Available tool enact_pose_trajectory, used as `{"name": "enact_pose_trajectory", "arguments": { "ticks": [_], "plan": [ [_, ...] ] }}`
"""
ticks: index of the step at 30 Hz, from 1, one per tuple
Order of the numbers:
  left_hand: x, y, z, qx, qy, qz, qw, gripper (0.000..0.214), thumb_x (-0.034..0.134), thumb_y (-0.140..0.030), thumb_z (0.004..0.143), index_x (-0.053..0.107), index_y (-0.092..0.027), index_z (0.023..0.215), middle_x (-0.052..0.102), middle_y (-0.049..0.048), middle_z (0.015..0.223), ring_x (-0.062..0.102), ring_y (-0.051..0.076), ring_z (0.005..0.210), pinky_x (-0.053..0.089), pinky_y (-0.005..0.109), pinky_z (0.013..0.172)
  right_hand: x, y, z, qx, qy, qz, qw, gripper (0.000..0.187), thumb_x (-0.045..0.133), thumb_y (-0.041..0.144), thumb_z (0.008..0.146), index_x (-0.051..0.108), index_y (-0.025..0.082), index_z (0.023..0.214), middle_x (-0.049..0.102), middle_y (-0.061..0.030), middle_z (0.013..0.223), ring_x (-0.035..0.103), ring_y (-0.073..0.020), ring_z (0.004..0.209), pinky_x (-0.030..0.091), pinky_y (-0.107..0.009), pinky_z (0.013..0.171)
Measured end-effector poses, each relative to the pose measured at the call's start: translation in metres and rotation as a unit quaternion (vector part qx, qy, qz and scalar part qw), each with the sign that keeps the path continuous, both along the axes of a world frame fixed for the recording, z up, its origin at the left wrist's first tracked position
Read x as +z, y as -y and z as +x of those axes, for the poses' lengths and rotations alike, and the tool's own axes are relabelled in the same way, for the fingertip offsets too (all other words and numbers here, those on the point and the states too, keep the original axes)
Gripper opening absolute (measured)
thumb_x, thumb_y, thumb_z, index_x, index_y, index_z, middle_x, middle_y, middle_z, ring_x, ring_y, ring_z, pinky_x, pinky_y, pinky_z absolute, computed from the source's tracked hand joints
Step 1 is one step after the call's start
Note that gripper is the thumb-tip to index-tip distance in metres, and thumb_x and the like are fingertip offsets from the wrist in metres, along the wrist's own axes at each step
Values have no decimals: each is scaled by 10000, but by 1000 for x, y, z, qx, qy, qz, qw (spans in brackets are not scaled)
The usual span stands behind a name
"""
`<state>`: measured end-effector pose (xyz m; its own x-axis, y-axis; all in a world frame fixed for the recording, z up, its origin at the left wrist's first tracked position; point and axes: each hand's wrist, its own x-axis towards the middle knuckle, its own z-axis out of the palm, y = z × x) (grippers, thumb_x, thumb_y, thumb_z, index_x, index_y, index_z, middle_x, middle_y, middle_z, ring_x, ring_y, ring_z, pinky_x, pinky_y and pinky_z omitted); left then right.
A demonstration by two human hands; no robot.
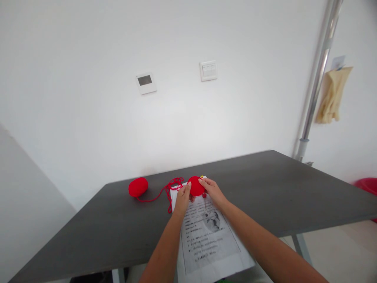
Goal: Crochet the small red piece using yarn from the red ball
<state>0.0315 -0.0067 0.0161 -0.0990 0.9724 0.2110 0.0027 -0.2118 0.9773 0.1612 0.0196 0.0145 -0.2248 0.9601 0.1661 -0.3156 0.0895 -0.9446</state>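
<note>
Between my two hands is a round red crocheted piece [196, 186], held up over the printed sheet. My left hand [183, 197] pinches its left edge, thumb on top. On the opposite edge, my right hand [212, 190] grips it the same way, with a small red bit [204, 195] hanging just below the fingers. Loose red yarn [173, 184] lies tangled beside my left hand and runs left to a red yarn ball [138, 187] on the table. The printed sheet [206, 243], with text and a picture, lies beneath my forearms.
The dark grey table [250, 188] stands against a white wall. A wall switch [208, 70] and a small panel with a screen [146, 83] are mounted above. To the right are a metal pole [319, 74], hanging cream gloves [333, 95] and a red object [366, 184].
</note>
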Motion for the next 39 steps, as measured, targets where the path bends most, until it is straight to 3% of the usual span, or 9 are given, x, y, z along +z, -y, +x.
{"name": "enact_pose_trajectory", "arguments": {
  "ticks": [7, 13, 21, 26, 30, 34, 39],
  "plan": [
    [2, 3, -4, 68, -24, 28, 997, 468, 545, -585, 726, 496, -185, 488, 468, -25, 374, 409, 105, 378, 297, 229, 425, 5, 9, 0, 93, 51, 7, 994, 372, 656, 514, 661, 612, 145, 658, 580, 16, 533, 444, -87, 472, 322, -225, 502],
    [-1, 0, -4, 42, 15, 0, 999, 531, 482, -636, 738, 440, -188, 456, 405, -33, 350, 346, 86, 348, 247, 226, 391, 6, 12, 0, 126, 45, 33, 990, 337, 680, 471, 654, 636, 138, 669, 628, 2, 571, 453, -87, 491, 332, -226, 525],
    [7, 4, 0, 32, 97, -35, 994, 515, 579, -652, 643, 374, -203, 499, 268, -97, 340, 208, 45, 305, 145, 205, 351, 4, 9, -3, 96, 50, 37, 993, 344, 671, 490, 652, 617, 150, 648, 587, 21, 533, 451, -91, 480, 343, -229, 520],
    [6, 6, 1, 7, -19, 2, 1000, 561, 522, -609, 720, 359, -200, 374, 318, -46, 294, 301, 66, 299, 229, 227, 372, -1, 2, -2, 20, 29, 8, 999, 389, 569, 550, 712, 588, 165, 662, 482, 45, 469, 371, -80, 413, 266, -209, 422],
    [6, 7, 5, -45, -65, -38, 996, 508, 571, -617, 661, 457, -185, 419, 426, -23, 330, 357, 82, 313, 268, 229, 376, -4, -1, 0, -19, 30, 21, 999, 427, 503, 594, 746, 567, 176, 683, 477, 37, 489, 375, -91, 415, 297, -213, 403],
    [3, 5, 5, -22, -65, -20, 997, 438, 645, -582, 613, 498, -176, 538, 472, -33, 392, 404, 92, 359, 310, 223, 394, -7, -2, 0, -14, 72, 63, 995, 447, 458, 599, 782, 554, 177, 672, 500, 26, 510, 422, -105, 454, 340, -226, 452],
    [-2, 1, 1, 8, -50, -5, 999, 477, 493, -631, 721, 501, -175, 580, 463, -23, 437, 415, 104, 389, 313, 231, 386, -7, 1, -2, 20, 84, 82, 993, 408, 453, 560, 801, 508, 186, 647, 530, 17, 569, 480, -130, 540, 381, -242, 523]
  ]
}}
